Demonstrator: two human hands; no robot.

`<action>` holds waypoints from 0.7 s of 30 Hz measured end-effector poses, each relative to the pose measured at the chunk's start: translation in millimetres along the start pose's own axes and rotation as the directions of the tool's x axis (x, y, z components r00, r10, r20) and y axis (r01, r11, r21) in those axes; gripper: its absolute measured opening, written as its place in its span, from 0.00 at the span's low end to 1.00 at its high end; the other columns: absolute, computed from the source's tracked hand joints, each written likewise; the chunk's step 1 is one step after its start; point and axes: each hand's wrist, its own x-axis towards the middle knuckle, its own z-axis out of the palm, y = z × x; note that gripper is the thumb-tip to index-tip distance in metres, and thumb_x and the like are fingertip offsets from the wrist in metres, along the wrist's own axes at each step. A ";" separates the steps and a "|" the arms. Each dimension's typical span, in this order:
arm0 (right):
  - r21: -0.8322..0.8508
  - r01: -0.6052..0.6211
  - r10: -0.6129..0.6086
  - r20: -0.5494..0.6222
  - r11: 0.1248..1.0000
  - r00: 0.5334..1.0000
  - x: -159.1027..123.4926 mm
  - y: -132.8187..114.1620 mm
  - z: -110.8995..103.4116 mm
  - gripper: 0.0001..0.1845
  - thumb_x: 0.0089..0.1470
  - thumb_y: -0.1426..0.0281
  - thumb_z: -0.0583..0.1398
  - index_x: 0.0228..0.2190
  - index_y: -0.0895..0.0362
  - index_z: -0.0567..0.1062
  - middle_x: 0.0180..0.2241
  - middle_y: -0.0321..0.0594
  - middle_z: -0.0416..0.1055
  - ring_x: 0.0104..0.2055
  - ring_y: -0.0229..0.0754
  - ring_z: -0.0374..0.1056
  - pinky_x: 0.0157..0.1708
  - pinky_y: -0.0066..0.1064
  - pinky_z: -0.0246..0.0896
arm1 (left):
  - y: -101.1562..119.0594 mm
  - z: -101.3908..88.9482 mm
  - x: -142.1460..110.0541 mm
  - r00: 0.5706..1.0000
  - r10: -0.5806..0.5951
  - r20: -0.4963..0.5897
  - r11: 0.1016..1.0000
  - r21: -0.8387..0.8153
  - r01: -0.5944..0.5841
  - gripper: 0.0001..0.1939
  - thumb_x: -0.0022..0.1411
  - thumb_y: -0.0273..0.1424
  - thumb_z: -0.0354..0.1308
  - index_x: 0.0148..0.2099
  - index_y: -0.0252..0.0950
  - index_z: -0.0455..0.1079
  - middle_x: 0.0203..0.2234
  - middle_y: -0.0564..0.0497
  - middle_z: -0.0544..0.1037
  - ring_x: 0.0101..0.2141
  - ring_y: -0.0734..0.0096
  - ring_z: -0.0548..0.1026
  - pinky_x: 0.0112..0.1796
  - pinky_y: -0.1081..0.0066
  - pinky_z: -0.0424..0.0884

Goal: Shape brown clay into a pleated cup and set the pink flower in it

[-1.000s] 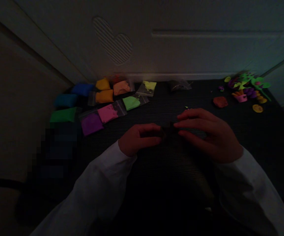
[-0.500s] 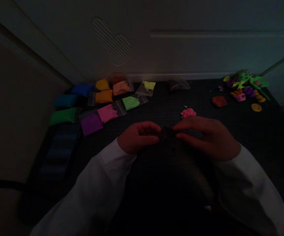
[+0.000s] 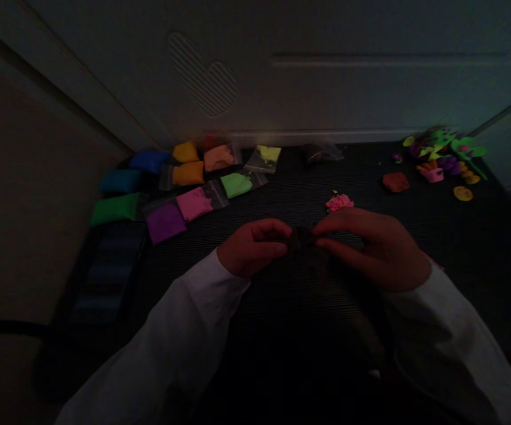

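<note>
Between my two hands is a dark piece of clay (image 3: 300, 237), hard to make out in the dim light. My left hand (image 3: 258, 247) pinches its left side between thumb and fingers. On the other side, my right hand (image 3: 373, 248) grips it with thumb and forefinger. Just beyond the right fingers lies a small pink flower-like cluster (image 3: 339, 202) with green bits, partly covered by that hand. A reddish-brown lump of clay (image 3: 396, 182) rests farther to the right.
Bags of coloured clay line the table's left and back, among them a purple bag (image 3: 166, 223), a green bag (image 3: 114, 209) and a dark-filled bag (image 3: 321, 152). Finished clay shapes, including a pink cup (image 3: 431, 173), crowd the back right. A dark tray-like object (image 3: 107, 271) lies at left.
Both hands keep their pinch on the dark clay, and the left hand has shifted very slightly right. The whole view has moved a little. Nothing else visibly differs.
</note>
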 end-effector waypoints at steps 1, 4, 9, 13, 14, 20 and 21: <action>-0.002 0.009 -0.009 -0.007 1.000 1.000 0.2 0.1 0.8 0.09 0.52 0.74 0.59 0.37 0.60 0.75 0.34 0.39 0.76 0.38 0.35 0.71 0.41 0.24 0.64 | 0.2 0.2 0.3 1.000 0.004 -0.010 1.000 -0.007 -0.004 0.12 0.36 0.26 0.71 0.28 0.35 0.76 0.23 0.54 0.80 0.25 0.77 0.75 0.29 0.76 0.69; -0.001 0.019 -0.019 -0.031 1.000 0.999 0.6 -0.4 3.2 0.08 0.52 0.74 0.59 0.36 0.60 0.74 0.35 0.40 0.75 0.39 0.36 0.70 0.42 0.25 0.63 | 0.9 0.4 0.9 0.999 0.009 -0.031 1.000 -0.024 -0.009 0.12 0.34 0.26 0.71 0.27 0.34 0.76 0.21 0.54 0.79 0.24 0.76 0.75 0.28 0.76 0.69; 0.049 0.019 -0.015 -0.073 0.999 0.997 0.2 -2.9 6.6 0.08 0.51 0.74 0.60 0.36 0.59 0.74 0.35 0.39 0.75 0.39 0.35 0.69 0.42 0.26 0.63 | 1.3 1.0 0.0 0.999 -0.006 -0.038 0.997 -0.074 0.003 0.13 0.34 0.25 0.71 0.28 0.34 0.75 0.22 0.54 0.80 0.23 0.76 0.76 0.28 0.76 0.70; 0.130 0.015 -0.001 -0.101 0.991 0.995 0.1 -6.4 9.6 0.07 0.51 0.74 0.60 0.35 0.57 0.73 0.35 0.38 0.74 0.40 0.35 0.69 0.42 0.27 0.63 | 2.6 2.9 -2.5 1.000 -0.007 0.001 0.996 -0.087 0.007 0.12 0.34 0.24 0.70 0.27 0.33 0.75 0.20 0.53 0.79 0.21 0.76 0.74 0.24 0.77 0.69; 0.151 0.009 0.007 -0.102 0.988 0.995 0.1 -7.4 10.4 0.07 0.51 0.75 0.60 0.35 0.56 0.73 0.35 0.37 0.74 0.39 0.35 0.69 0.42 0.27 0.63 | 3.0 3.3 -3.1 1.000 -0.010 0.008 0.996 -0.088 0.010 0.12 0.35 0.24 0.70 0.27 0.33 0.75 0.20 0.53 0.79 0.21 0.76 0.75 0.24 0.77 0.69; 0.286 -0.030 0.064 -0.109 0.958 0.992 -1.2 -12.0 14.5 0.08 0.50 0.74 0.60 0.35 0.54 0.73 0.34 0.36 0.73 0.39 0.36 0.69 0.40 0.28 0.64 | 5.0 4.8 -5.0 0.998 -0.020 0.054 0.994 -0.110 0.025 0.11 0.35 0.23 0.70 0.26 0.32 0.75 0.20 0.53 0.79 0.21 0.77 0.75 0.24 0.79 0.69; 0.312 -0.038 0.076 -0.109 0.949 0.991 -1.6 -12.4 14.8 0.08 0.50 0.74 0.60 0.36 0.53 0.73 0.34 0.36 0.73 0.39 0.36 0.69 0.40 0.29 0.64 | 5.2 5.0 -5.0 0.998 -0.020 0.057 0.993 -0.111 0.026 0.11 0.35 0.23 0.70 0.26 0.32 0.75 0.20 0.53 0.79 0.21 0.77 0.74 0.23 0.80 0.69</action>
